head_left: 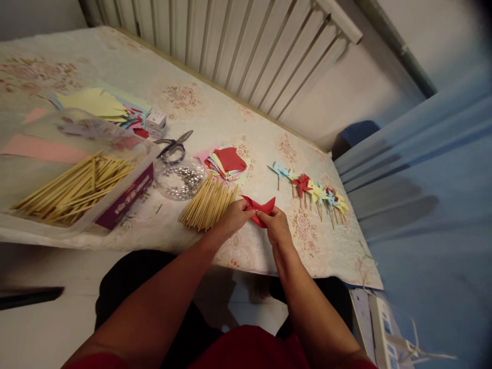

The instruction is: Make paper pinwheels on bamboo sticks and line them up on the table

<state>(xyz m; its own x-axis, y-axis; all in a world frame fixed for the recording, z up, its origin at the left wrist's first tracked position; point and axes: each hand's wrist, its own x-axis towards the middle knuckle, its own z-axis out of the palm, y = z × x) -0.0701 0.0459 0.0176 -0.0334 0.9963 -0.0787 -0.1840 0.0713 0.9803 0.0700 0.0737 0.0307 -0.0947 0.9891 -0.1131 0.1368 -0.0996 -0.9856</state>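
Both my hands pinch a red paper piece [261, 207] just above the table's near edge. My left hand [235, 216] grips its left side, fingers closed. My right hand [277, 225] grips its right side, fingers closed too. The paper's corners stick up as folded points. A loose pile of wooden sticks [207, 204] lies right beside my left hand. Behind the hands sits a stack of coloured paper squares [227, 163] with a red one on top. To the right lies a row of finished paper pinwheels [313, 192] on sticks.
A clear dish of silver pins [180, 180], scissors [173, 146] and a small white box [156, 121] lie at mid table. A clear tray of sticks [73, 187] and coloured paper sheets [96, 102] are at left. A radiator runs behind; blue fabric hangs at right.
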